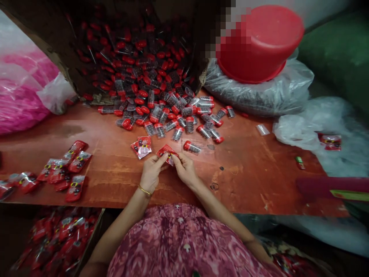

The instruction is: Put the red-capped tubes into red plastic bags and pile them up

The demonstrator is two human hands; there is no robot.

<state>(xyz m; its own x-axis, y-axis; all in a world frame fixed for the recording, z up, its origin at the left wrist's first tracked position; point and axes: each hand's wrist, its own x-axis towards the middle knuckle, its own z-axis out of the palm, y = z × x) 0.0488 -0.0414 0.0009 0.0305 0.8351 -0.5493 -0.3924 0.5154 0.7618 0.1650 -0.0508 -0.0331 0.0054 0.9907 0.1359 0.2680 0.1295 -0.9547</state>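
My left hand [151, 171] and my right hand [184, 167] meet over the reddish table [115, 181], both pinched on one small red printed packet [166, 151]. A second red packet [142, 146] lies flat just left of it. A clear tube with a red cap [192, 147] lies just right of my right hand. Beyond, several such red-capped tubes [173, 115] spill out of a tipped cardboard box [129, 50].
Several filled red packets [67, 169] lie at the table's left; more fill a box below [57, 238]. A red bucket [259, 42] rests on a plastic bag [273, 96] at back right. Pink bags [20, 88] at left, clear bags [325, 127] at right.
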